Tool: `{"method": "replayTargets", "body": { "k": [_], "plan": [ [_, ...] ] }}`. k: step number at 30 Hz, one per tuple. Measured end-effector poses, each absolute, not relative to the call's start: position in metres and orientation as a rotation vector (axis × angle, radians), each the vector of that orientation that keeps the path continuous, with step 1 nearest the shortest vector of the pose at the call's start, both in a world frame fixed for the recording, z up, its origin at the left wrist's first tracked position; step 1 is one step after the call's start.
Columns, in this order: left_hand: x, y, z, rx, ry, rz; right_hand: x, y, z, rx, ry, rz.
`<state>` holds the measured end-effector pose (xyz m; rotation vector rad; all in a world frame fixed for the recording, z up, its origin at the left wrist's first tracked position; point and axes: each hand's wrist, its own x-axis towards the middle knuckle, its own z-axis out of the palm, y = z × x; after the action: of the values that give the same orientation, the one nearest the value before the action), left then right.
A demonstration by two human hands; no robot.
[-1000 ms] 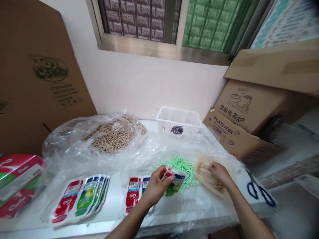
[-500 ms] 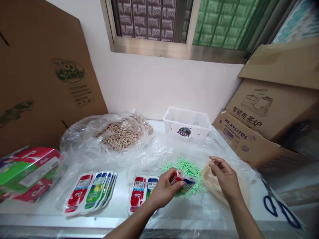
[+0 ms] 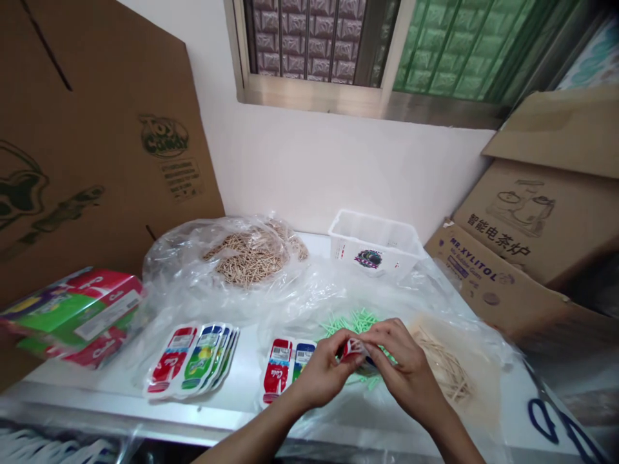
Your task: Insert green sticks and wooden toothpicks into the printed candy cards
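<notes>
My left hand (image 3: pixel 331 374) grips a small candy packet (image 3: pixel 355 350), its red and white side showing between thumb and fingers. Closed in a pinch, my right hand (image 3: pixel 403 367) meets the packet's upper right edge; any thin stick in its fingers is hidden. Beneath both hands lies a pile of light green sticks (image 3: pixel 358 320). To the right, pale sticks (image 3: pixel 447 367) rest on a beige bag (image 3: pixel 483 399). At left of my hands are red and blue-green cola packets (image 3: pixel 278 370), with another overlapping row of packets (image 3: pixel 193 361) farther left.
A clear bag of brown sticks (image 3: pixel 249 261) sits at the back, beside a white plastic basket (image 3: pixel 374 251). Cardboard boxes (image 3: pixel 512 219) stand right, a large carton (image 3: pixel 111 122) left. Wrapped candy boxes (image 3: pixel 91 316) lie left; blue-handled scissors (image 3: pixel 541 419) lie at the right edge.
My right hand has moved left from the beige bag to the packet in my left hand. Pale sticks on that bag now show. The view has shifted slightly left.
</notes>
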<state>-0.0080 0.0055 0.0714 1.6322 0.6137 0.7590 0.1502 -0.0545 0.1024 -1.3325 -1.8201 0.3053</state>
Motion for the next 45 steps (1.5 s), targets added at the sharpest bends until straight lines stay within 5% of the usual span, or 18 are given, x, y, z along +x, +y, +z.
{"method": "replayTargets", "body": {
  "k": [16, 25, 31, 45],
  "plan": [
    [-0.027, 0.007, 0.080, 1.678, 0.583, 0.817, 0.132, -0.051, 0.115, -1.453, -2.250, 0.025],
    [-0.057, 0.011, 0.085, 1.526, 0.651, 0.862, 0.142, -0.054, 0.099, -1.537, -1.866, 0.652],
    [-0.076, 0.014, 0.078, 1.449, 0.594, 0.899, 0.130, -0.049, 0.092, -1.359, -1.831, 0.636],
    [-0.185, 0.005, 0.050, 1.669, 1.408, 1.054, -0.003, -0.005, 0.016, -1.387, -1.887, 1.054]
  ]
}}
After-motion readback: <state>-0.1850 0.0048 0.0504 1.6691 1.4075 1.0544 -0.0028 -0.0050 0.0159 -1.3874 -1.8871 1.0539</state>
